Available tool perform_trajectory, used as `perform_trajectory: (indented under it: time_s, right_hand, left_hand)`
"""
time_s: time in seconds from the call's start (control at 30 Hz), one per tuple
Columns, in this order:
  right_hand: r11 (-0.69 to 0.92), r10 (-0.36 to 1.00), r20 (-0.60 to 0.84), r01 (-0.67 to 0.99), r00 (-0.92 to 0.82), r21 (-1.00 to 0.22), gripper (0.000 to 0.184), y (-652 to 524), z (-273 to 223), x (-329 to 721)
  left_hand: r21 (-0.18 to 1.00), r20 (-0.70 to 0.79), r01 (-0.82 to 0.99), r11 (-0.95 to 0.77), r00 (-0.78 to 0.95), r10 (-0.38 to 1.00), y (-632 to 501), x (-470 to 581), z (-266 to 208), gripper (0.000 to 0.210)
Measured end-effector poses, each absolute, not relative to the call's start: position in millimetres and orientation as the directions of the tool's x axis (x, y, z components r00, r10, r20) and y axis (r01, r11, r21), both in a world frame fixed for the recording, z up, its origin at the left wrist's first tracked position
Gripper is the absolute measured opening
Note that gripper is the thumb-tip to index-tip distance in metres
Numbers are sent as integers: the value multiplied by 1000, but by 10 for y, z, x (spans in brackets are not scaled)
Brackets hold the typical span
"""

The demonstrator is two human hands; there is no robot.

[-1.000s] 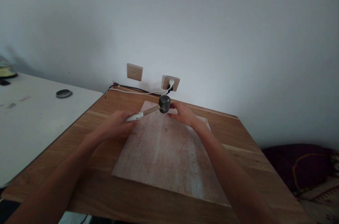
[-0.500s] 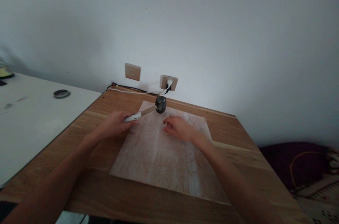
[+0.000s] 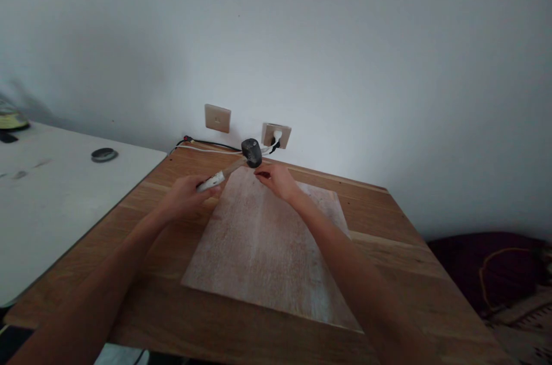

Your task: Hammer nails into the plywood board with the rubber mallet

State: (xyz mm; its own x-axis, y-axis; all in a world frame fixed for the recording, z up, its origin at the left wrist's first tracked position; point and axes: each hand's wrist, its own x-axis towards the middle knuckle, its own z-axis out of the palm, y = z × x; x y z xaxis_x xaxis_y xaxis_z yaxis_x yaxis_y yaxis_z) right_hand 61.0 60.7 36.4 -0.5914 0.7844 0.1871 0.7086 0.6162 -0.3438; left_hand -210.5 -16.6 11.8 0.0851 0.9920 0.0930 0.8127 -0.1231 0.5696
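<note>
My left hand is wrapped round the white-covered handle end of a rubber mallet. The mallet slants up to the right, its dark head raised over the far left corner of a pale, worn wooden board. Just right of the mallet head is my right hand, over the board's far edge. Its thumb and fingers are drawn together; what they hold, if anything, is too small to make out. My right forearm hides part of the board's right side.
Under the board is a brown wooden table. Cables run along its back edge to a wall socket. On the left, a white table bears a round grey lid-like object. Dark purple fabric lies at right.
My right hand has moved away from me and slightly left, from the board's upper middle to its far edge. The mallet head has risen and shifted left, still in my left hand.
</note>
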Motion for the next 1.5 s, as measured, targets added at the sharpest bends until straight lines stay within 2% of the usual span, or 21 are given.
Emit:
perform_trajectory:
  time_s: [0.17,0.73,0.97,1.2,1.33,1.4,1.5]
  right_hand:
    - [624,781,127,751,-612,-216,28,689,241,523]
    - [591,806,62,791,-589,-159,23,669,194,511]
    - [603,794,89,762,-601,-234,19,697,139,520]
    - [572,818,76,790,-571,-219,17,711,107,507]
    - [554,828,73,790,-556,-263,16,707,129,508]
    - [545,830,73,779,-552,-309,21,718,156,558]
    - [548,828,123,747,-546,-376,42,754,196,709]
  left_hand:
    - [581,95,804,-128,90,991,-167,-2132,102,49]
    - [605,62,791,-89,64,996,-164,-2182,139,50]
    - [647,64,755,-106,85,994,-192,-2188,198,52]
    - [615,56,782,-100,83,995,-217,-2172,246,47]
    - [600,51,793,-105,93,994,-207,-2212,226,48]
    - [599,55,792,-114,101,993,-210,-2227,227,48]
    - [594,45,797,-113,107,993,-227,-2227,238,46]
